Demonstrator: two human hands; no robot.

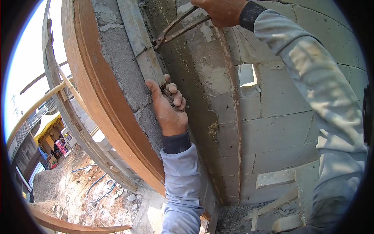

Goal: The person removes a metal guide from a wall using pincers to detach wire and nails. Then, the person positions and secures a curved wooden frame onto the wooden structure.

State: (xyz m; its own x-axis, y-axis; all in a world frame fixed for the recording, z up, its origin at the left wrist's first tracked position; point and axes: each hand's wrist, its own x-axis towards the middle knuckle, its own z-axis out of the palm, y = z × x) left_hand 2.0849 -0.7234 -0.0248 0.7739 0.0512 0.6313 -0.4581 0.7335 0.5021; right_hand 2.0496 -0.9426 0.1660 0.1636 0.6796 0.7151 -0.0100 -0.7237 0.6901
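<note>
The right hand [224, 11], at 12 to 1 o'clock and cut by the top edge, is closed around the handles of a pair of metal pincers [187, 29]. The handles stand somewhat apart, and the head points down toward 11 o'clock, meeting a wire tie [142, 52] at the edge of a grey plank [140, 35]. Whether the pincers bite the wire, I cannot tell. The tie crosses the plank's face at 11 o'clock, above the plank's lower end.

The left hand [170, 107], just off the clock's centre toward 11, has its fingers curled in around a dark wire bundle [168, 93], with the thumb up beside the plank's lower end. Whether it also presses on the plank is hidden by the fingers.

Outward from the plank, a rough mortar column [120, 62] stands at 10 o'clock, and beyond it a brown timber frame [103, 105] sweeps past 9 o'clock, bowed by the lens. On the other side, a block wall [280, 132] fills the view around 3, with a square opening [246, 75] at 2 and a narrow brown strip [236, 101] running from 1 down to 5. Loose blocks [275, 179] lie at 4. Outside, a yellow canopy [46, 125] shows at 9 and a blue hose [91, 197] at 8.
</note>
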